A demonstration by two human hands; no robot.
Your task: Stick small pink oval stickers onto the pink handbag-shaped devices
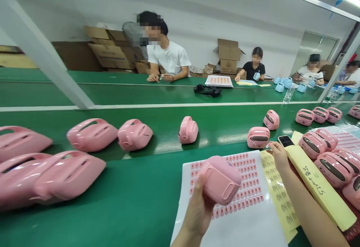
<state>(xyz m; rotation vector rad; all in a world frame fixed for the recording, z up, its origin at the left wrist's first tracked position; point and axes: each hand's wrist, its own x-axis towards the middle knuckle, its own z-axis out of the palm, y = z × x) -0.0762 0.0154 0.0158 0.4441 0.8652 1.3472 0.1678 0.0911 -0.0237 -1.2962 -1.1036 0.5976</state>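
My left hand (198, 210) is closed round a pink plastic housing (221, 179), held above a white sticker sheet (247, 217) with rows of small red stickers. My right hand (278, 154) reaches forward to the top edge of a yellow backing sheet (277, 190), fingers curled and pinched at the sheet's corner; whether it holds a sticker I cannot make out. A pink housing with a dark label (258, 137) stands just beyond that hand, and a phone (286, 141) lies beside it.
Several pink housings (91, 134) lie along the green conveyor belt (135, 202), with more stacked at right (332, 160). A yellow paper strip (317, 187) lies at right. A white post (42, 52) slants at left. Across the belt people sit among cardboard boxes (229, 56).
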